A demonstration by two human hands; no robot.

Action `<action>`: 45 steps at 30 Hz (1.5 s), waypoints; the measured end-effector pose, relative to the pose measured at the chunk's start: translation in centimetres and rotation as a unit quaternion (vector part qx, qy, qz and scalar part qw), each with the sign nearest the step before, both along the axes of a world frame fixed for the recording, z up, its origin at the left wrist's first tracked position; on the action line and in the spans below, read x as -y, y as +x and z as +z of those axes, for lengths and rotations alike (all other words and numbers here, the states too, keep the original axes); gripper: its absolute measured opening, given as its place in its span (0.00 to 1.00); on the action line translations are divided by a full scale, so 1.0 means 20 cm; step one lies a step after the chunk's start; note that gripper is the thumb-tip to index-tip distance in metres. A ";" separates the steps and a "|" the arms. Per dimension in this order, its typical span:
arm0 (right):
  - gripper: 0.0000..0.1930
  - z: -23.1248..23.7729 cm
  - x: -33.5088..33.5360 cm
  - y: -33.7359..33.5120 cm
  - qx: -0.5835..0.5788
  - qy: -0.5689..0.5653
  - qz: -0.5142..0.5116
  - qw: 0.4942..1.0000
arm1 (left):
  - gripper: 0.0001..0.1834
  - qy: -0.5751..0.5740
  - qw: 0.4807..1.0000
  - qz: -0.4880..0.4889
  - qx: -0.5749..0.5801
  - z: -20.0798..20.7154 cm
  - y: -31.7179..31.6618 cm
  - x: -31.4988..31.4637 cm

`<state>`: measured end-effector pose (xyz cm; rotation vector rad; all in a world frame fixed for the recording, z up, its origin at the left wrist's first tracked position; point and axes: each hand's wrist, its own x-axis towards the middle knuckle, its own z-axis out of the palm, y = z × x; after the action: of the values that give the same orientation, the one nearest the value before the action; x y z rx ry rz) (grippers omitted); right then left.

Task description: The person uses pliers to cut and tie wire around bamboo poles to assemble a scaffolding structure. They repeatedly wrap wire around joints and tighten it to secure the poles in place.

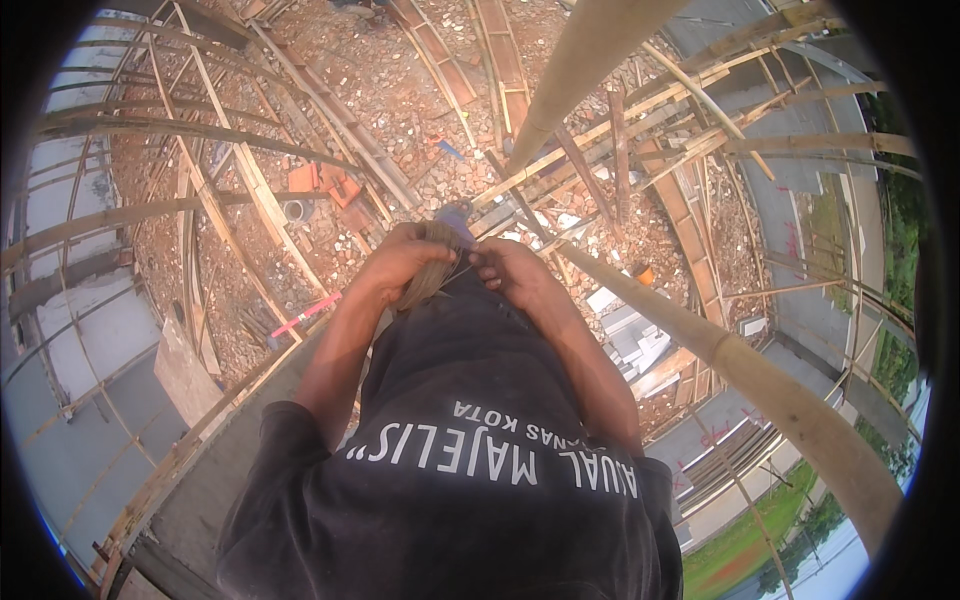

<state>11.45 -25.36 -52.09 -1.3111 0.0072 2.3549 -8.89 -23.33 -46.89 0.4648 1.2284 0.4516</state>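
In front of my body, my left hand [408,262] is closed around a bundle of thin tan strands [428,284], whose loose ends hang down toward my dark shirt. The frames do not show whether the strands are wire or fibre. Close beside it, my right hand [508,272] has its fingers curled and pinched together near the bundle's edge. What those fingertips hold is too small to make out. Just beyond both hands shows a greyish-purple patch [455,218], partly covered by the fingers.
A thick bamboo pole [735,355] slants past my right side, and another bamboo pole [590,75] rises ahead. Timber beams and bamboo scaffolding surround me. Far below, the ground [400,110] is strewn with rubble. A concrete ledge [215,490] runs at my left.
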 end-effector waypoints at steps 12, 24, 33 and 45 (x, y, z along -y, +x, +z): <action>0.07 -0.01 0.02 -0.02 0.024 0.021 0.002 0.999 | 0.16 0.003 1.000 -0.010 -0.011 0.01 0.01 0.01; 0.07 0.04 0.02 -0.02 0.032 0.100 0.055 0.993 | 0.17 -0.003 1.000 -0.012 0.004 0.03 0.01 0.02; 0.04 0.04 0.01 -0.06 0.054 0.086 0.069 0.992 | 0.20 0.051 0.996 -0.069 0.023 0.00 -0.02 0.05; 0.05 0.02 0.01 -0.10 0.058 0.071 0.074 0.993 | 0.17 0.066 0.994 -0.086 0.017 0.02 -0.02 0.05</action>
<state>9.40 -25.50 -51.59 -1.4185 -0.2991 2.3469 -9.35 -24.43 -46.41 0.6687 1.1189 0.3928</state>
